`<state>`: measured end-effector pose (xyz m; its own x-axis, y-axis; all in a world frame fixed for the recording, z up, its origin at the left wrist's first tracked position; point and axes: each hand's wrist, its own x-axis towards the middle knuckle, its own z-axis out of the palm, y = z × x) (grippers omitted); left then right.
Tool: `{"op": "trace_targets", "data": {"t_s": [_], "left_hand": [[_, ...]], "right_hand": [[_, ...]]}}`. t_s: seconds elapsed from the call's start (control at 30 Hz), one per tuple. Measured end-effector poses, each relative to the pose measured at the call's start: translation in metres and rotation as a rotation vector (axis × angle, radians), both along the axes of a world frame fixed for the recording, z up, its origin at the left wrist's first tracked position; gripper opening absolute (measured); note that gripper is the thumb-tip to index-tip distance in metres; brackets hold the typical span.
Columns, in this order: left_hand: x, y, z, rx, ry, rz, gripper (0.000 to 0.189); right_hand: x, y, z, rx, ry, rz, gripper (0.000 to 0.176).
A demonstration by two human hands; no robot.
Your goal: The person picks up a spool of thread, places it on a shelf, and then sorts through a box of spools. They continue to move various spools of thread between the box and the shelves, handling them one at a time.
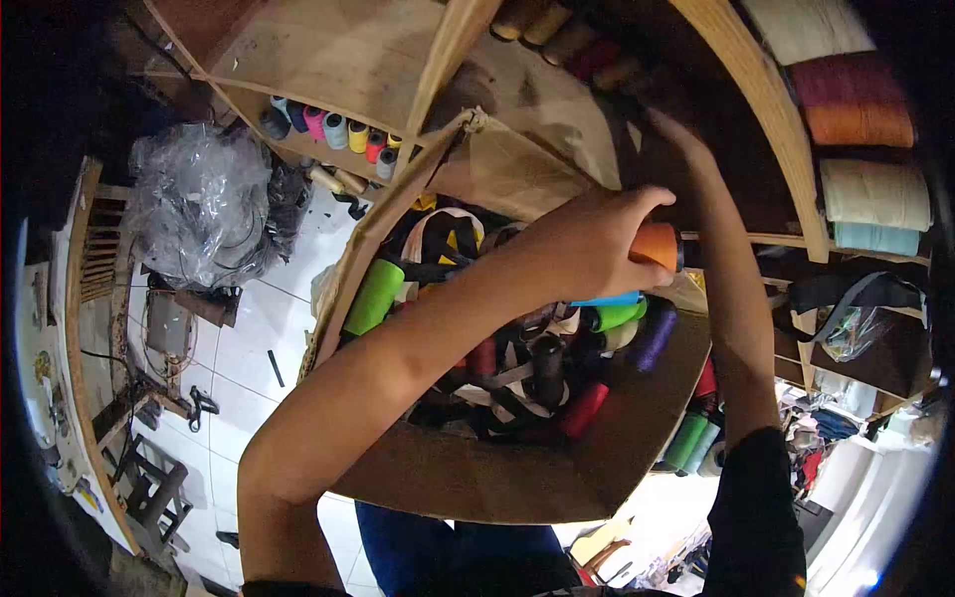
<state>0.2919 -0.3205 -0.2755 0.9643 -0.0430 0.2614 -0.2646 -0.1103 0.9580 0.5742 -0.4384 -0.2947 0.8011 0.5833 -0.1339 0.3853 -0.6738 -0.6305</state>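
Orange spool (659, 245) sits right of centre, my left hand (587, 249) closed around it; my right hand (684, 134) above, fingers indiscernible.

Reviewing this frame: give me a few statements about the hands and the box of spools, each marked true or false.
1. The left hand grips an orange spool. True.
2. The box is empty. False: it holds many spools and straps.
3. The right hand rests inside the box. False: it reaches up toward the shelf above the box.
4. A green spool lies by the box's left wall. True.
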Motion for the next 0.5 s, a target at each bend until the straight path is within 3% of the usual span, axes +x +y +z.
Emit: {"op": "trace_targets", "data": {"t_s": [0.17, 0.5], "left_hand": [[0.001, 0.006, -0.007, 0.090, -0.060, 0.068, 0.068], [0.000, 0.012, -0.006, 0.135, -0.090, 0.117, 0.067]], "right_hand": [[0.000, 0.039, -0.009, -0.276, -0.412, 0.037, 0.045], [-0.004, 0.050, 0.003, -0.359, -0.521, 0.051, 0.045]]}}
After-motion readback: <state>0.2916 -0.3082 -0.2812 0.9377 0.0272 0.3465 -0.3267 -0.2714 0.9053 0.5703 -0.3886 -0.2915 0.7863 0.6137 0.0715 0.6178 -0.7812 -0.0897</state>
